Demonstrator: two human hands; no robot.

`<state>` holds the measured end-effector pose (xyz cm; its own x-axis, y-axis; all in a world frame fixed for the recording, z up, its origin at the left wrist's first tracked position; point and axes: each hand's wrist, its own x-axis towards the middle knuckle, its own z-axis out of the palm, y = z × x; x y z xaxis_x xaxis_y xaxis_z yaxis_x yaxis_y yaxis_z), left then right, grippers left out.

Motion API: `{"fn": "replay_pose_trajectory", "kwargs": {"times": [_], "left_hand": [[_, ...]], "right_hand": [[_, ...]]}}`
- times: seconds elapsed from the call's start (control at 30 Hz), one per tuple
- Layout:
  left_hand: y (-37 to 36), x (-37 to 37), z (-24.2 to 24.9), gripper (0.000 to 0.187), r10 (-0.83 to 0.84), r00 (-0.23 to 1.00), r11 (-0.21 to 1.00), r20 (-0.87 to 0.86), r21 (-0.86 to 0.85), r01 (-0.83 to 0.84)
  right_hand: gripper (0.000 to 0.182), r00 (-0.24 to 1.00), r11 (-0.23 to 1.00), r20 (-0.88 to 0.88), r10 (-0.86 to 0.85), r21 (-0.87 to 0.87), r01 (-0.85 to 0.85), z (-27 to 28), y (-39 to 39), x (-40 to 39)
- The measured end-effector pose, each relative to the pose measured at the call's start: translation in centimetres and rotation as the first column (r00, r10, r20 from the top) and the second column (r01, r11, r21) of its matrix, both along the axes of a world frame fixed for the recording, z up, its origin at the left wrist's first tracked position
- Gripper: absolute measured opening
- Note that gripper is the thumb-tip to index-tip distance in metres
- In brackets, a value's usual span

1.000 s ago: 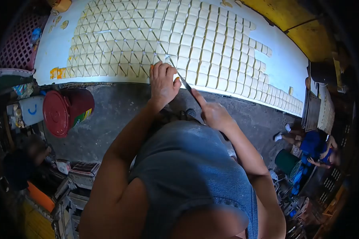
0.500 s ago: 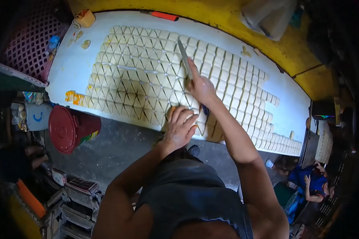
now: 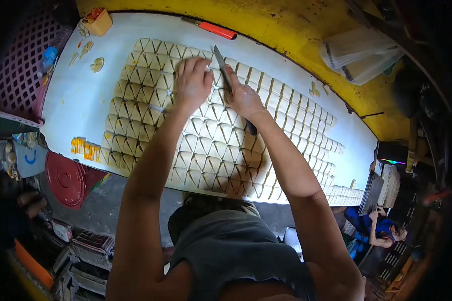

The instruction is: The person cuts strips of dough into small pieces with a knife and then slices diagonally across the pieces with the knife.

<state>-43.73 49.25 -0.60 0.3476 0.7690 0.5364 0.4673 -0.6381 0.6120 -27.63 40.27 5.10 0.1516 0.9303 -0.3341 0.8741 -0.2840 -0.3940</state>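
A broad sheet of pale dough (image 3: 130,93) lies on the white table, scored into rows of pieces. On the left and in the middle the pieces are triangles; toward the right they are squarish blocks (image 3: 299,103). My right hand (image 3: 243,100) grips a knife (image 3: 221,61), its blade pointing to the far edge of the dough and its dark handle end showing below the palm. Just left of the blade, my left hand (image 3: 193,83) rests on the far rows of triangles, fingers extended over the dough.
An orange-handled knife (image 3: 217,30) lies along the table's far edge. An orange container (image 3: 98,21) and dough scraps (image 3: 97,64) are at the far left. Below the table stands a red lidded bucket (image 3: 68,178). Another person (image 3: 379,228) is at the lower right.
My left hand has gone from the near edge of the dough to its far rows. The knife in my right hand has shifted slightly left. The whole view has moved a little.
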Motion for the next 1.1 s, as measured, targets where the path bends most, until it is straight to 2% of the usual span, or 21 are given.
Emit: {"fn": "replay_pose_trajectory", "kwargs": {"times": [0.1,0.17,0.23,0.3,0.37,0.4,0.5,0.57,0.6,0.63,0.7,0.77,0.8,0.9,0.93,0.97,1.03,1.07,1.1], "left_hand": [[4.6,1.9,-0.8,0.031,-0.010,0.997,0.999,-0.078,0.033,0.013],[5.9,2.7,-1.9,0.031,-0.055,0.961,0.998,-0.270,-0.036,0.047],[5.9,2.9,-2.2,0.030,-0.056,0.956,0.997,-0.286,-0.061,0.041],[5.8,3.1,-2.2,0.030,0.003,0.958,0.999,-0.287,-0.031,-0.012],[5.5,3.1,-2.0,0.029,-0.006,0.959,0.998,-0.282,-0.056,-0.011],[5.5,3.1,-1.7,0.029,-0.016,0.954,0.998,-0.299,-0.067,-0.005],[5.3,3.0,-1.8,0.030,-0.019,0.956,0.996,-0.292,-0.089,-0.007],[4.5,3.0,-2.0,0.030,0.022,0.984,1.000,-0.177,0.024,-0.018],[3.5,3.1,-1.9,0.030,0.011,0.984,1.000,-0.175,0.025,-0.007],[1.7,2.9,-1.8,0.030,-0.028,0.975,0.999,-0.220,0.028,0.035],[0.2,3.0,-1.5,0.031,-0.071,0.962,0.997,-0.265,0.023,0.080],[-0.6,2.9,-1.4,0.032,-0.076,0.954,0.996,-0.291,-0.059,0.062],[-0.5,2.9,-1.1,0.035,-0.095,0.944,0.993,-0.314,-0.092,0.069],[-0.8,2.8,-1.0,0.033,-0.090,0.941,0.992,-0.325,-0.110,0.057],[-0.9,2.9,-1.2,0.031,-0.070,0.950,0.996,-0.304,-0.081,0.048],[-1.5,2.7,-1.5,0.031,-0.079,0.950,0.995,-0.302,-0.085,0.056],[-3.0,2.4,-1.1,0.030,-0.051,0.980,0.999,-0.190,-0.018,0.048],[-4.4,2.3,-0.9,0.032,-0.082,0.972,0.997,-0.221,-0.013,0.081],[-5.1,2.4,-0.9,0.032,-0.091,0.970,0.996,-0.226,-0.013,0.090]], "right_hand": [[0.084,0.999,1.000,0.039,0.027,0.004,-0.028,0.1,0.8,0.2],[0.082,0.997,0.998,0.055,0.053,0.012,-0.054,0.7,1.9,0.1],[0.078,0.999,0.997,0.010,0.042,-0.058,-0.041,2.3,3.8,-0.1],[0.075,1.000,0.998,0.004,0.023,-0.059,-0.023,1.3,4.9,0.1],[0.074,0.999,0.995,0.024,0.048,-0.085,-0.046,1.5,4.8,0.3],[0.075,0.995,0.981,0.039,0.091,-0.174,-0.083,2.5,3.6,0.5],[0.078,0.991,0.982,0.051,0.127,-0.148,-0.118,2.8,0.2,0.9],[0.078,0.993,0.976,0.043,0.106,-0.196,-0.095,1.8,0.7,0.9],[0.076,0.994,0.985,0.035,0.100,-0.146,-0.094,0.9,0.9,0.9],[0.075,0.995,0.991,0.026,0.093,-0.097,-0.090,1.0,0.9,0.3],[0.075,0.999,0.989,-0.036,0.030,-0.141,-0.035,2.1,1.0,-0.1],[0.076,1.000,0.984,-0.012,0.022,-0.178,-0.024,3.0,0.1,-0.6],[0.079,0.997,0.965,0.048,0.065,-0.259,-0.051,2.8,-1.2,0.1],[0.082,0.996,0.958,0.039,0.075,-0.282,-0.061,3.4,-5.2,0.1],[0.085,0.996,0.976,0.023,0.084,-0.204,-0.078,3.2,-5.9,0.0],[0.085,0.997,0.976,0.024,0.076,-0.208,-0.070,2.8,-6.2,0.0],[0.084,0.996,0.967,0.067,0.055,-0.254,-0.036,2.6,-4.8,-0.5],[0.080,0.997,0.993,0.024,0.068,-0.099,-0.066,-1.1,-5.1,0.7],[0.080,0.998,0.994,0.019,0.059,-0.098,-0.057,-0.8,-5.1,0.7]]}}
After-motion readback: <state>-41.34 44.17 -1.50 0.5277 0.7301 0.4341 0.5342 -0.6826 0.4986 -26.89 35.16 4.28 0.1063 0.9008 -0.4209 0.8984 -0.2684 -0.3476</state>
